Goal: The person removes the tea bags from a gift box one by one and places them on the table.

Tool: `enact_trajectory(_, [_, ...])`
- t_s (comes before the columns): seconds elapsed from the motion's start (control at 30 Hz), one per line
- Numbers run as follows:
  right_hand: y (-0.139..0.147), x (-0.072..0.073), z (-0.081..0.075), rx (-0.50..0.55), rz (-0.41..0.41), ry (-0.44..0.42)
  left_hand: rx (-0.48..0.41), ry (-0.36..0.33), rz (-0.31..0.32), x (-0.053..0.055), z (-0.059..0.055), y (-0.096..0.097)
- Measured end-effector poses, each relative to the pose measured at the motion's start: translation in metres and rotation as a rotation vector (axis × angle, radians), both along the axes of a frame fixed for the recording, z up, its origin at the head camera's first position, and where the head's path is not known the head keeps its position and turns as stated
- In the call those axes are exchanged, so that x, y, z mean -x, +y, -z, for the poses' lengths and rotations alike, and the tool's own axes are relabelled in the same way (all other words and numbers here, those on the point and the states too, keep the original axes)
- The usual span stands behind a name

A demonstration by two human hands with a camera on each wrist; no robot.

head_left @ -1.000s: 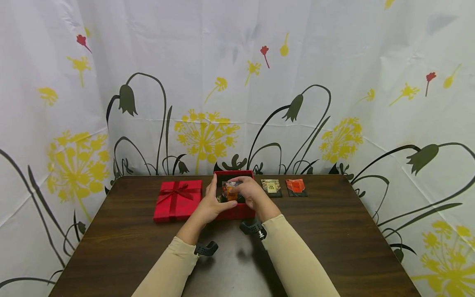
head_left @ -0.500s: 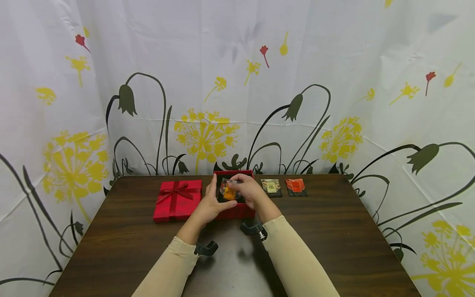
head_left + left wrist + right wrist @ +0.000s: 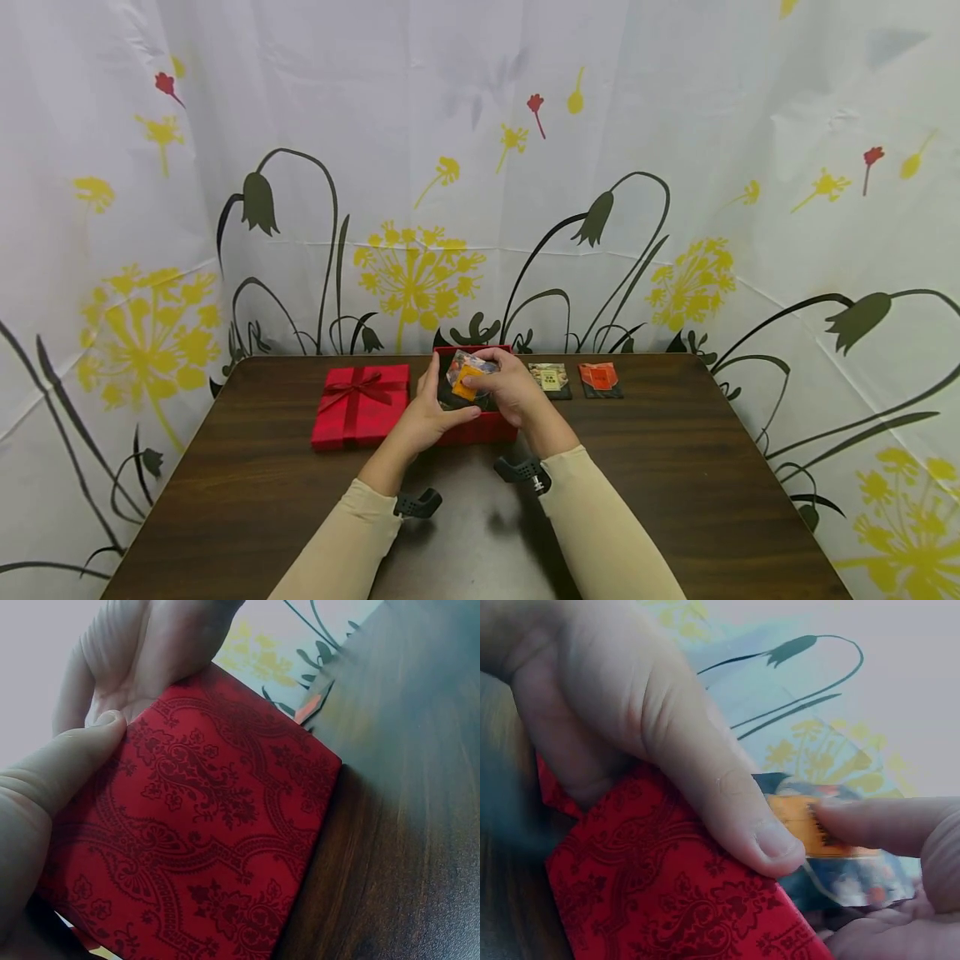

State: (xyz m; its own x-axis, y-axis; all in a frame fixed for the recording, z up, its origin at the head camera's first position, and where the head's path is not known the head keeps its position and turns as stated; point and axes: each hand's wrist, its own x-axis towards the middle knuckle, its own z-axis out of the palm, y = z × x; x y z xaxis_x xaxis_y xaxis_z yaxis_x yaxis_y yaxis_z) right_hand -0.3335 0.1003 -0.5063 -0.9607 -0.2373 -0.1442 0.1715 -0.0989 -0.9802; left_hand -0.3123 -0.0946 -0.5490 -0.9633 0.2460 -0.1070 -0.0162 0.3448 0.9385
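My right hand (image 3: 517, 393) pinches a small packet (image 3: 468, 382) with an orange label over the open red gift box (image 3: 487, 428). In the right wrist view, the right thumb (image 3: 885, 825) presses across that label. My left hand (image 3: 422, 417) holds the box at its left side, the thumb lying on the front wall's top edge and the fingers along the left wall. The left wrist view shows this thumb (image 3: 82, 761) against the patterned red wall (image 3: 195, 810). The hands and the packet hide most of the box's dark inside.
Left of the box lies its red lid (image 3: 360, 408) with a ribbon bow. To the right sit a packet with a pale yellow label (image 3: 551, 379) and one with an orange-red label (image 3: 600, 380). All stand on a brown wooden table (image 3: 675, 492), with a flower-printed curtain behind.
The packet in my right hand has turned from nearly upright to tilted, and its orange label slants now. The right wrist has shifted slightly right. My left hand keeps its place on the box.
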Motion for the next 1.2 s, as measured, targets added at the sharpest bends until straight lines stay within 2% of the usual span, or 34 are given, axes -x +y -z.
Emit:
enact_trajectory(0.13, [0.002, -0.003, 0.001, 0.081, 0.033, 0.022, 0.001, 0.005, 0.0, 0.0, 0.002, 0.0])
enact_trajectory(0.27, [0.003, -0.011, -0.003, 0.118, 0.126, 0.103, -0.004, 0.014, 0.001, 0.001, 0.002, 0.001])
enact_trajectory(0.37, [0.008, -0.017, -0.011, 0.089, 0.222, 0.19, -0.015, 0.03, 0.008, 0.002, 0.001, 0.002])
enact_trajectory(0.47, [0.018, -0.026, -0.024, 0.016, 0.314, 0.267, -0.011, 0.04, 0.013, 0.002, 0.001, 0.002])
enact_trajectory(0.57, [0.033, -0.035, -0.037, -0.061, 0.378, 0.322, -0.007, 0.04, 0.015, 0.003, 0.002, 0.003])
enact_trajectory(0.63, [0.046, -0.043, -0.045, -0.074, 0.402, 0.342, -0.004, 0.04, 0.021, 0.003, 0.002, 0.004])
enact_trajectory(0.73, [0.072, -0.055, -0.055, -0.032, 0.404, 0.372, -0.006, 0.04, 0.024, 0.003, 0.002, 0.004])
enact_trajectory(0.83, [0.101, -0.066, -0.063, -0.051, 0.399, 0.411, -0.014, 0.051, 0.011, 0.002, 0.001, 0.004])
enact_trajectory(0.87, [0.111, -0.069, -0.065, -0.071, 0.396, 0.422, -0.017, 0.051, 0.007, 0.002, 0.001, 0.003])
enact_trajectory(1.0, [0.149, -0.083, -0.072, -0.276, 0.435, 0.462, -0.009, 0.034, 0.007, 0.001, 0.003, 0.002])
enact_trajectory(1.1, [0.172, -0.087, -0.076, -0.37, 0.535, 0.457, -0.001, 0.026, -0.001, 0.001, 0.004, 0.0])
enact_trajectory(1.2, [0.19, -0.093, -0.078, -0.388, 0.652, 0.413, -0.007, 0.024, -0.013, -0.002, 0.005, 0.001])
